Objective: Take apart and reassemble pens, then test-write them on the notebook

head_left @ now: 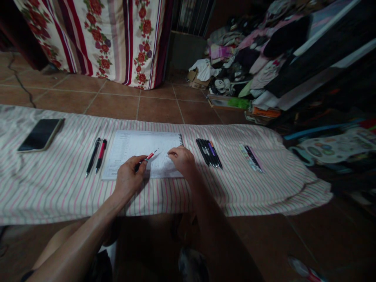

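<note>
My left hand (131, 172) is closed around a red and black pen (150, 155). The pen's thin bare tip points up and to the right over an open spiral notebook (117, 152). A short way to the right, my right hand (182, 157) hovers over the same page with thumb and forefinger pinched together. Whatever sits in that pinch, if anything, is too small to make out. Left of the notebook lie a black pen (93, 158) and a red and black pen (101, 156). Several dark pens (208, 153) lie side by side to its right.
A striped cloth (164, 199) covers the table. On it are a phone (41, 135) at the far left and a few slim pale and dark items (251, 158) at the right. Beyond are a floral curtain (117, 39) and heaped clothes (235, 58) on the tiled floor.
</note>
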{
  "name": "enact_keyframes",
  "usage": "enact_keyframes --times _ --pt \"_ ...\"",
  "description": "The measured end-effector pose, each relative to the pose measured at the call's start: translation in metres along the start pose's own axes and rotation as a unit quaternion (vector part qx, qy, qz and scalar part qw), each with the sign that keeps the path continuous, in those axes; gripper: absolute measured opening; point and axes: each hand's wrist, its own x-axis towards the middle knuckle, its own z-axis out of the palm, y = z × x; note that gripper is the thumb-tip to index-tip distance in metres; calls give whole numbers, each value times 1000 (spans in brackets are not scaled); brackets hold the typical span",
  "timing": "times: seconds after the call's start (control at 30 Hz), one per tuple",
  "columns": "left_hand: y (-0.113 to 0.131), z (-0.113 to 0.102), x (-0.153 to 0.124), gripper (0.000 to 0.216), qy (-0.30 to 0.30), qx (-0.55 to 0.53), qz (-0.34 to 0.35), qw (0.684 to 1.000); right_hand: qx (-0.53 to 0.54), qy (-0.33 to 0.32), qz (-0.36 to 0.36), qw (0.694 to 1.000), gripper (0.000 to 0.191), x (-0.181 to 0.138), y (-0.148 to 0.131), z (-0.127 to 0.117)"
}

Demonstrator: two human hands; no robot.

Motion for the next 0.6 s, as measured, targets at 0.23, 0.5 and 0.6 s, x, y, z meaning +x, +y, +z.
enact_keyframes --times 0.23,0.5,0.6 --pt "1 1 0 29 -4 0 2 1000 -16 -31 -4 999 12 0 -5 -1" --pt "0 4 1 31 -14 -4 -5 1000 -1 -25 -15 1000 11 -1 -4 0" --pt "1 4 0 33 -20 -4 -12 1000 19 -21 -4 1000 11 1 -1 1"
